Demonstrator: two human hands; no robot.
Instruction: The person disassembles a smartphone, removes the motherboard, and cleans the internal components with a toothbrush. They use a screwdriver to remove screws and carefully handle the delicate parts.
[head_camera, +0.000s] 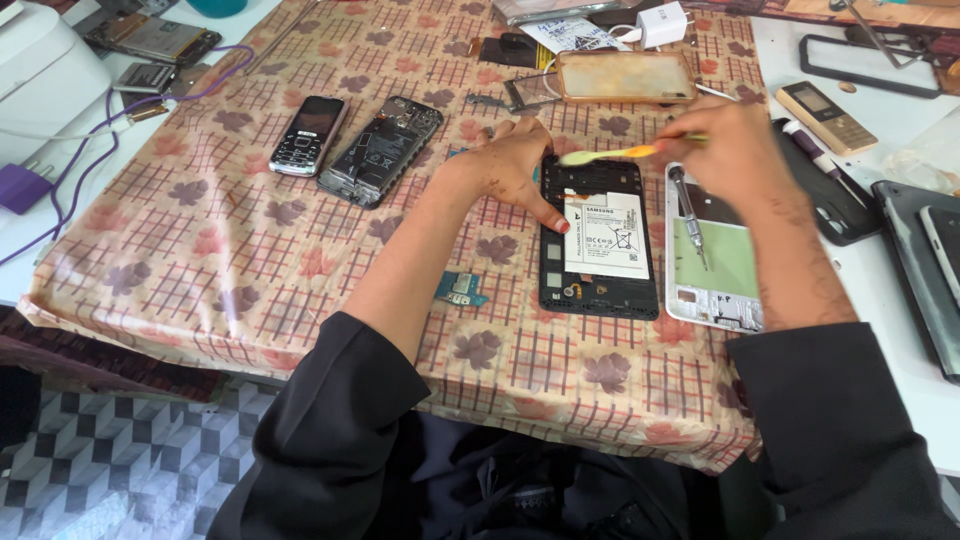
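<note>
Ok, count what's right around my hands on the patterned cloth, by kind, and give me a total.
Opened tablet with white battery, held down by left hand: 1
Toothbrush in right hand: 1
Screwdriver: 1
White back cover: 1
Small circuit board: 1
Keypad phone: 1
Opened phone: 1
Total: 7

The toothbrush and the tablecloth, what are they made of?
The toothbrush in the right hand looks like plastic: smooth, bright yellow and orange handle, pale bristles. The tablecloth seems to be plastic-coated sheet: faint sheen, printed checks and leaves, stiff folds at the edge.
</note>
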